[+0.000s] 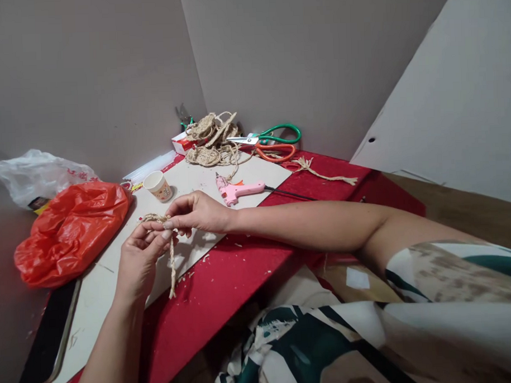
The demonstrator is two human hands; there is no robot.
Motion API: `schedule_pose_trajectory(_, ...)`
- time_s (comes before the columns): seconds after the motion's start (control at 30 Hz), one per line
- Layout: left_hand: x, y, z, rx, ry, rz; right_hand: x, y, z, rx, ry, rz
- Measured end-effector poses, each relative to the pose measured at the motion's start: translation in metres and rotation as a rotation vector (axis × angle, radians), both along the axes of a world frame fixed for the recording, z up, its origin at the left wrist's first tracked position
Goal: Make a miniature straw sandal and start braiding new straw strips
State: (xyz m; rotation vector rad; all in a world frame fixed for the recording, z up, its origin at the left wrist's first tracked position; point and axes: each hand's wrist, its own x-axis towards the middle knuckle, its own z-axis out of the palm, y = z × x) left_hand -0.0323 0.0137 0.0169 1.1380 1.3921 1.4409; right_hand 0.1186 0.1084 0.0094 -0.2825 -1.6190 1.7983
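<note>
A braided straw cord point(172, 267) is pinched between my two hands above the front of the table, with its loose end hanging down. My left hand point(144, 245) grips the cord from below, thumb against fingers. From the right, my right hand point(200, 212) pinches the same cord close to my left fingertips. Part of the braid curves away behind my fingers toward the left, partly hidden. Beyond my hands, a pink hot glue gun point(241, 191) lies on the pale board point(255, 172), and a patterned paper cup point(158, 186) stands near my left hand.
Coiled straw braids point(208, 155) lie at the back beside scissors point(279, 139) with green and orange handles. A frayed straw braid point(328, 176) rests on the red cloth point(245, 270). Left are a red plastic bag point(75, 231), a clear bag point(37, 174) and a black phone-like slab point(46, 338).
</note>
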Motion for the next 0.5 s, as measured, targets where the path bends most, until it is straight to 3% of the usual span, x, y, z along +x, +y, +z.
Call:
schedule_pose_trajectory(0.2,0.0054,-0.0023,0.0043,0.026,-0.024,0.016,0.0035,0.0031,0.0036,-0.006,-0.009,0.001)
schedule_pose_trajectory(0.5,0.0098,-0.0044,0.0074,0.035,-0.035,0.06,0.0048,0.0026,0.0013,0.137,-0.022,-0.058)
